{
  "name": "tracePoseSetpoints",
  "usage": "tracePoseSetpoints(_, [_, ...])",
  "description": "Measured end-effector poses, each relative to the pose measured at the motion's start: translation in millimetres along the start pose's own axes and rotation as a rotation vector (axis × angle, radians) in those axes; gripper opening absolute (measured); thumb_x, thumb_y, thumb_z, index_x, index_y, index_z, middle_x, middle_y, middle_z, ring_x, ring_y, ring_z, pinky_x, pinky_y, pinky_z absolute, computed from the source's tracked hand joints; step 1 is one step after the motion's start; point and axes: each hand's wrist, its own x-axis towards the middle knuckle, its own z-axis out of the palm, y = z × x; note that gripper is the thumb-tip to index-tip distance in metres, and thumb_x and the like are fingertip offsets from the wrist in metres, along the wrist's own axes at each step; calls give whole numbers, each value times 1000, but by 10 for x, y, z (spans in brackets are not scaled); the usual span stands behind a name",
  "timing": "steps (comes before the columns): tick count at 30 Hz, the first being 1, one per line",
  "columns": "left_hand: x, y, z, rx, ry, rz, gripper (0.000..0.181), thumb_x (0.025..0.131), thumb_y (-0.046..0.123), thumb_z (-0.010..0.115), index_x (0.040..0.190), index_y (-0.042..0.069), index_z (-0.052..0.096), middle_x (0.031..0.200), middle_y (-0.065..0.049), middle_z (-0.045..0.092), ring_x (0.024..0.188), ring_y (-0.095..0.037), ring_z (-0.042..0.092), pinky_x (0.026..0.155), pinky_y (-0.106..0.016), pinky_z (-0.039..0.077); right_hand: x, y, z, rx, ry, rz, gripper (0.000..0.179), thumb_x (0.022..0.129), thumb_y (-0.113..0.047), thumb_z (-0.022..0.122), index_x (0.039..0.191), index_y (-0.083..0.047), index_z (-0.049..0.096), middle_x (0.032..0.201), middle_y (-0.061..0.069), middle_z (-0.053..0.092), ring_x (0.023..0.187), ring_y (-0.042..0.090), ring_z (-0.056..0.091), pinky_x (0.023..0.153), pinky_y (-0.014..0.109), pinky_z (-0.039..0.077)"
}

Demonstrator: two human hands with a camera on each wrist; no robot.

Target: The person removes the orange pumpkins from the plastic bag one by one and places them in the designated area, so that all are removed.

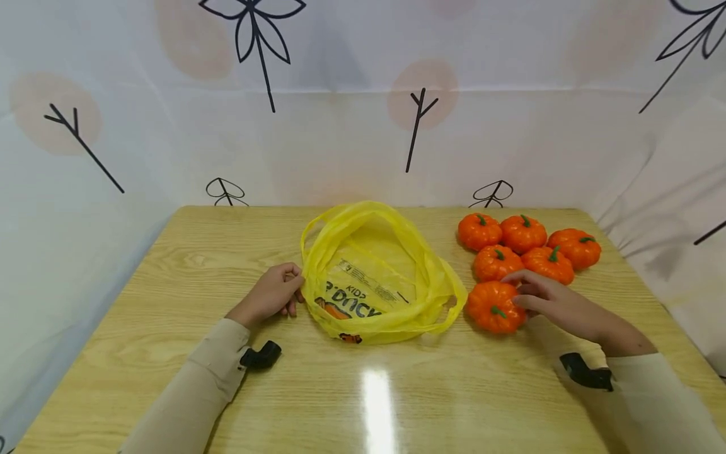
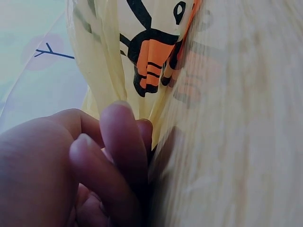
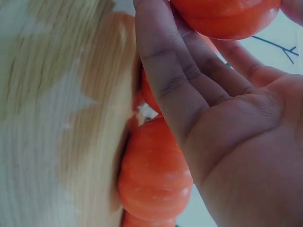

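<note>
A yellow plastic bag (image 1: 368, 318) lies on the table with its mouth spread wide, dark print showing inside. At its left edge my left hand (image 1: 272, 293) pinches the plastic; the left wrist view shows the curled fingers (image 2: 124, 142) against the bag's side (image 2: 106, 52). To the right of the bag, my right hand (image 1: 558, 302) grips a small orange pumpkin (image 1: 492, 309) with a green stem, fingers at its far side and thumb at its right. That pumpkin (image 3: 227, 16) sits at the fingertips in the right wrist view.
Several more orange pumpkins (image 1: 523, 233) stand close together behind the right hand, toward the table's back right. The wooden table (image 1: 317, 403) meets a pale patterned cloth (image 1: 340, 151) at its back edge. Black wrist mounts (image 1: 261, 356) stick out at both sleeves.
</note>
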Motion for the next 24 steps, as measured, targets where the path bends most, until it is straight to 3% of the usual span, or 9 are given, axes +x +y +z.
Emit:
tracePoseSetpoints(7, [-37, -12, -36, 10, -1, -6, 20, 105, 22, 45, 104, 5, 56, 76, -8, 68, 47, -17, 60, 44, -29, 49, 14, 36, -24, 61, -42, 59, 30, 108, -20, 41, 133, -3, 46, 129, 17, 49, 98, 2, 63, 79, 29, 59])
tracePoseSetpoints(12, [-40, -9, -66, 9, 5, -3, 20, 105, 21, 45, 104, 4, 56, 76, -8, 68, 47, -17, 60, 44, -28, 49, 39, 65, -54, 73, -52, 64, 34, 110, -21, 35, 134, 1, 45, 129, 20, 50, 93, 6, 65, 77, 30, 58])
tracePoseSetpoints(17, [-24, -16, -58, 11, 1, -4, 20, 105, 21, 45, 105, 4, 56, 77, -8, 68, 47, -16, 60, 45, -28, 50, 59, 93, -76, 61, -44, 71, 33, 109, -19, 37, 131, 3, 45, 110, 11, 57, 84, 11, 65, 73, 31, 59])
tracePoseSetpoints(21, [-36, -28, -49, 14, 5, -14, 20, 105, 21, 45, 106, 5, 56, 77, -8, 68, 48, -17, 60, 45, -29, 50, 59, 104, -69, 45, -43, 57, 28, 108, -17, 40, 127, 4, 46, 93, 7, 54, 79, 14, 62, 71, 30, 58])
tracePoseSetpoints(24, [-35, -28, -49, 5, 4, -15, 19, 105, 21, 46, 105, 5, 57, 77, -8, 68, 48, -17, 60, 45, -29, 50, 46, 93, -67, 24, -32, 59, 27, 108, -19, 43, 122, 3, 49, 90, 7, 54, 79, 15, 62, 71, 29, 58])
